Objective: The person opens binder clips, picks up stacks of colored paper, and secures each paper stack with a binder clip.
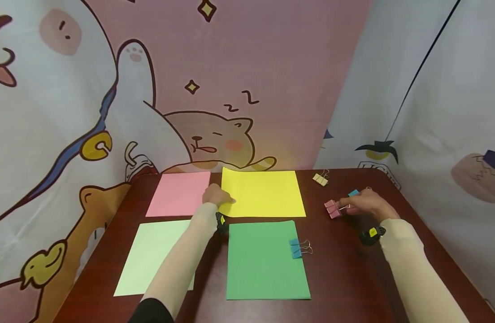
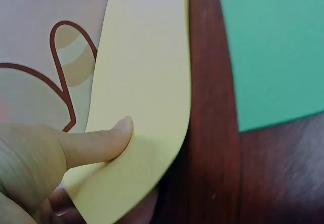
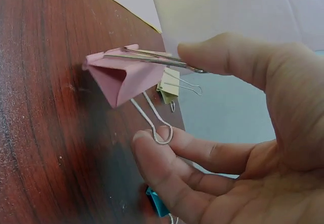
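Note:
My left hand point(image 1: 217, 196) pinches the left edge of a yellow paper sheet point(image 1: 263, 193). In the left wrist view the thumb lies on top of the paper, fingers underneath, and the held end curves upward. My right hand point(image 1: 368, 202) holds a pink binder clip point(image 3: 124, 74) by its two wire handles, thumb on one, fingertips at the other. The clip is raised over the table, right of the yellow sheet. A blue binder clip point(image 3: 158, 202) shows just below the right fingers, partly hidden by them. Behind the pink clip lies a pale yellow binder clip point(image 1: 320, 179).
A green stack of paper point(image 1: 265, 264) lies at the front middle, with another blue binder clip point(image 1: 296, 249) on its right edge. Pink paper point(image 1: 176, 193) and pale green paper point(image 1: 156, 251) lie at left. A printed cloth point(image 1: 271, 67) hangs behind the brown table point(image 1: 336, 278).

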A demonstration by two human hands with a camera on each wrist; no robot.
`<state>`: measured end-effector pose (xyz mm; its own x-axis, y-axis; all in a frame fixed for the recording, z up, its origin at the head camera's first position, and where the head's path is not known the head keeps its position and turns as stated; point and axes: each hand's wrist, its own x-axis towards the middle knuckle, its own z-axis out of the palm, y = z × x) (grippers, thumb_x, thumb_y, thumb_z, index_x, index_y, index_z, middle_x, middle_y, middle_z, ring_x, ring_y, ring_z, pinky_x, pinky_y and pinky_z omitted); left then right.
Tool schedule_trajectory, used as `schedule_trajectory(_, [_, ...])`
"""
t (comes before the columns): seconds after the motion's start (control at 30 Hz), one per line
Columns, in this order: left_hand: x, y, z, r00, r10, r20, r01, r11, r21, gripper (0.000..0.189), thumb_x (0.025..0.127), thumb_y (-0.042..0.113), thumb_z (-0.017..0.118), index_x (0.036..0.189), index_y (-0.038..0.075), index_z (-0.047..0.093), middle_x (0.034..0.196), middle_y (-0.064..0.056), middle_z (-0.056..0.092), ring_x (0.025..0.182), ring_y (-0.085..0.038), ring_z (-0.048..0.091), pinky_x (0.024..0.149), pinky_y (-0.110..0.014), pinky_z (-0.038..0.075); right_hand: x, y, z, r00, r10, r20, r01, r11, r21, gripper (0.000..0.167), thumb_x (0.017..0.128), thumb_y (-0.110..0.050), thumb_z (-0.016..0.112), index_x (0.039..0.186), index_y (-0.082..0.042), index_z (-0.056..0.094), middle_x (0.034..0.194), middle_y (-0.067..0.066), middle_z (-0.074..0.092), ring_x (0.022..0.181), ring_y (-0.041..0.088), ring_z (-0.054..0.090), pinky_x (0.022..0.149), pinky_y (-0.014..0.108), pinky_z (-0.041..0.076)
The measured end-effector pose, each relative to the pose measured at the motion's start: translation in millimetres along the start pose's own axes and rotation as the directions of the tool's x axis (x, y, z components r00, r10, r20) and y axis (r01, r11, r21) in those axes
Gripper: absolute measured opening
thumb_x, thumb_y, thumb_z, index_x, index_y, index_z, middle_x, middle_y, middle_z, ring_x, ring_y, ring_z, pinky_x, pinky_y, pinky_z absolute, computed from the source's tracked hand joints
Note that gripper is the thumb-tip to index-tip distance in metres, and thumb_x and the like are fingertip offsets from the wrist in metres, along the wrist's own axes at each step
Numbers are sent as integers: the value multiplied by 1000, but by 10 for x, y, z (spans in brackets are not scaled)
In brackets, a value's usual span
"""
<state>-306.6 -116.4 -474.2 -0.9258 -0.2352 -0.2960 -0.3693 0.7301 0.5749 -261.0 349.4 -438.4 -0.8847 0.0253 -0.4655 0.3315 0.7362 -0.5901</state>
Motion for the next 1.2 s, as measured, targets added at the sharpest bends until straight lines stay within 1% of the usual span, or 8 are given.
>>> schedule_trajectory(0.13, [28, 10, 105, 997, 63, -52, -66, 996, -55, 56, 82, 23, 86, 130, 3, 66, 122, -14, 71, 103, -31, 66, 89, -45, 57, -3, 23, 18, 998, -56, -13, 56, 998, -6, 85, 86, -64, 71, 121, 11, 53, 124, 31, 44, 127, 48, 43, 106, 71, 38])
schedule_trajectory(0.23, [-10, 18, 145, 989, 122, -82, -131, 985, -114, 49, 85, 15, 80, 130, 3, 65, 122, -17, 70, 103, -33, 65, 90, -46, 57, 1, 46, 56, 993, -109, -36, 109, 994, 10, 90, 89, -66, 67, 135, 10, 54, 136, 34, 53, 128, 45, 54, 109, 70, 38])
schedule_trajectory(0.33, [-49, 5, 167, 982, 163, -97, -178, 967, -179, 47, 86, 10, 76, 130, 1, 62, 122, -20, 68, 102, -33, 63, 90, -47, 56, 14, 83, 101, 986, -142, -89, 146, 988, 41, 86, 90, -67, 65, 134, 7, 59, 122, 22, 70, 109, 32, 69, 106, 62, 44])
schedule_trajectory(0.43, [-82, -42, 179, 983, 164, -86, -181, 949, -257, 56, 88, 10, 76, 140, 3, 56, 133, -20, 64, 110, -34, 61, 99, -49, 53, 7, 116, 149, 973, -178, -147, 188, 981, 56, 86, 91, -66, 64, 136, 6, 56, 117, 18, 72, 98, 23, 70, 97, 48, 51])
schedule_trajectory(0.53, [-105, -105, 184, 986, 150, -67, -164, 924, -344, 66, 91, 12, 76, 151, 6, 48, 144, -19, 59, 120, -35, 60, 108, -52, 48, -18, 126, 198, 961, -199, -190, 214, 975, 61, 84, 91, -66, 64, 137, 4, 56, 119, 19, 71, 96, 20, 69, 88, 34, 50])
schedule_trajectory(0.6, [-111, -139, 178, 985, 158, -62, -170, 907, -386, 69, 92, 13, 76, 153, 7, 45, 146, -19, 57, 122, -36, 59, 109, -53, 48, -43, 126, 221, 953, -214, -214, 231, 971, 60, 83, 91, -66, 64, 136, 3, 58, 121, 21, 70, 97, 21, 69, 84, 31, 50])
schedule_trajectory(0.87, [-137, -225, 103, 973, 221, -71, -230, 870, -436, 69, 93, 17, 76, 154, 10, 45, 146, -17, 56, 115, -32, 58, 103, -50, 48, -116, 116, 270, 940, -178, -289, 224, 966, 133, 84, 88, -72, 63, 136, -3, 60, 123, 21, 68, 104, 29, 64, 89, 39, 46])
schedule_trajectory(1.2, [-198, -366, 30, 972, 228, -57, -226, 836, -501, 59, 94, 22, 76, 147, 15, 51, 131, -13, 63, 99, -26, 63, 84, -36, 53, -117, 77, 327, 909, -151, -388, 265, 929, 259, 71, 89, -67, 66, 125, -6, 67, 116, 16, 68, 92, 19, 62, 86, 40, 46])
